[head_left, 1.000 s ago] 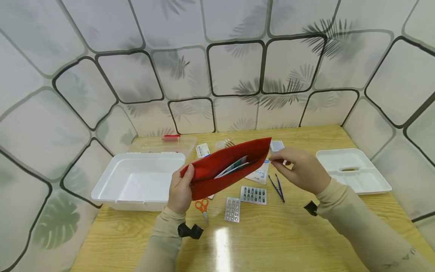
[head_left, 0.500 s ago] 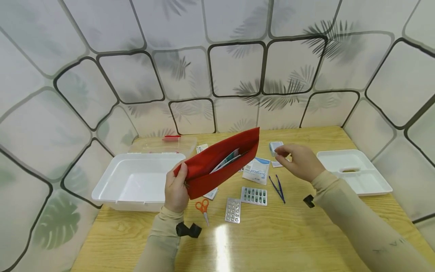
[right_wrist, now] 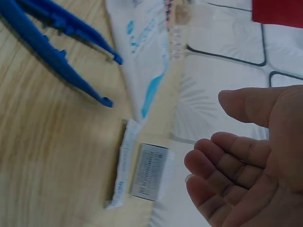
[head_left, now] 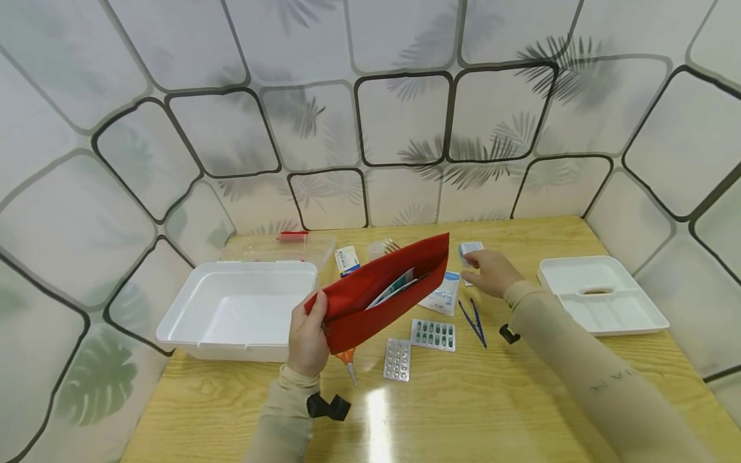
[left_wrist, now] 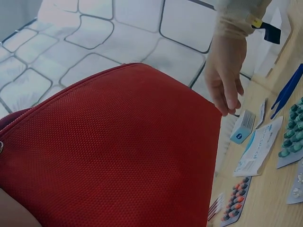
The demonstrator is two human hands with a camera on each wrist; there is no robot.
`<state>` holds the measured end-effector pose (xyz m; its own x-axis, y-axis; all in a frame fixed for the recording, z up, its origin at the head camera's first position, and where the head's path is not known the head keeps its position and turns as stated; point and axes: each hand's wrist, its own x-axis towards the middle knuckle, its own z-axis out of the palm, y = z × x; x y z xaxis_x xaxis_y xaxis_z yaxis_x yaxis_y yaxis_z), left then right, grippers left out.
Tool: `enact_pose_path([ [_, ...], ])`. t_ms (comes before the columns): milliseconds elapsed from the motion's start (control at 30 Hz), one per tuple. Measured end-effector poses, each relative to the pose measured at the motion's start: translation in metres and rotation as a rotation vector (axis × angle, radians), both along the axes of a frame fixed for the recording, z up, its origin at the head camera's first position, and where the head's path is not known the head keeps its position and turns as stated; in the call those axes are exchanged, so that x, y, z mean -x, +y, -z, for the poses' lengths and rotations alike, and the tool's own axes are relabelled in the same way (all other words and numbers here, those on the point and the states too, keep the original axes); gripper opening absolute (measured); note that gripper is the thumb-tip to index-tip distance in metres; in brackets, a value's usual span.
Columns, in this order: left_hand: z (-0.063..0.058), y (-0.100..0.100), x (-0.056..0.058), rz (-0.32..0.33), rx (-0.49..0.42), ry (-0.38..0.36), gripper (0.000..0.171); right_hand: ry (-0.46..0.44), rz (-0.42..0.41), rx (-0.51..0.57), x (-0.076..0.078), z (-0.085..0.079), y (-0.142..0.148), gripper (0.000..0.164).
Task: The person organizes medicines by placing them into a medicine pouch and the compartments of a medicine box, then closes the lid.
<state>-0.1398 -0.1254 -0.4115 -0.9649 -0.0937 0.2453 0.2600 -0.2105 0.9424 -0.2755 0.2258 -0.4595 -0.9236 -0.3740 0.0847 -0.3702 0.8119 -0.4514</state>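
Observation:
My left hand (head_left: 308, 339) grips a red zip pouch (head_left: 365, 329) by its left end, above the table. The pouch's mouth gapes upward, and flat white and green packets (head_left: 395, 287) show inside. My right hand (head_left: 492, 272) reaches out over the far part of the table with nothing in it. In the right wrist view its thumb stands apart from loosely bent fingers (right_wrist: 213, 168). Nearest to it is a small white and blue box (right_wrist: 150, 171), with a thin white packet (right_wrist: 122, 165) beside it. A surgical packet (head_left: 442, 297) lies partly behind the pouch.
Blue tweezers (head_left: 478, 328), a green capsule blister pack (head_left: 433, 335) and a silver blister pack (head_left: 397, 360) lie before the pouch. Orange scissors (head_left: 348, 361) are partly hidden under it. A white container (head_left: 231, 321) stands left, a white tray (head_left: 610, 308) right.
My right hand has moved away from the pouch's right end, forward to the small box. The pouch swung left, then back right, in my left hand.

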Motion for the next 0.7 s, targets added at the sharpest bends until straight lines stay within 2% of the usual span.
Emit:
enact_pose_path([
  [167,0.002,-0.001,-0.001,0.016,0.016,0.021,0.046,-0.091,0.06,-0.004,0.009,0.012,-0.007,0.044],
  [333,0.002,-0.002,-0.001,0.007,0.032,0.009,0.045,-0.184,0.098,-0.008,0.015,0.019,-0.014,0.054],
  [700,0.005,0.001,0.0,0.037,0.01,0.023,0.044,-0.184,0.076,-0.098,0.026,0.032,-0.025,0.06],
])
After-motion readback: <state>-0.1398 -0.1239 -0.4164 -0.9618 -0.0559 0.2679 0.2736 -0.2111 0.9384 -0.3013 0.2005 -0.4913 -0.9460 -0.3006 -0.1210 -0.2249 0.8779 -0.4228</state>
